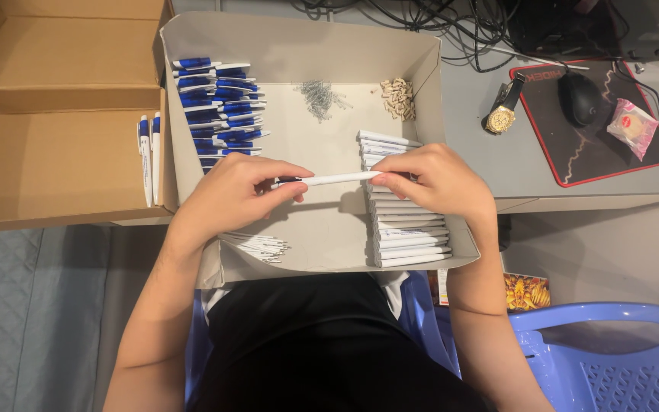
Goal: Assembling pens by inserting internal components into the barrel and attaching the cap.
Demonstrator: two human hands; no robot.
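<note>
We hold one white pen barrel [337, 179] level over the shallow cardboard tray [299, 46]: left hand [234, 191] pinched on its dark tip end, right hand [432, 179] pinched on the other. Assembly step, we judge; next needs a blue cap piece [219, 107].

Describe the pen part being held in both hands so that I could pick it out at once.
Find the shallow grey box on the person's lap. Above its middle, the left hand and the right hand hold one slim white tube level between their fingertips. Unlike the white tubes stacked at the right, it is lifted clear and has a dark tip at its left end.
</note>
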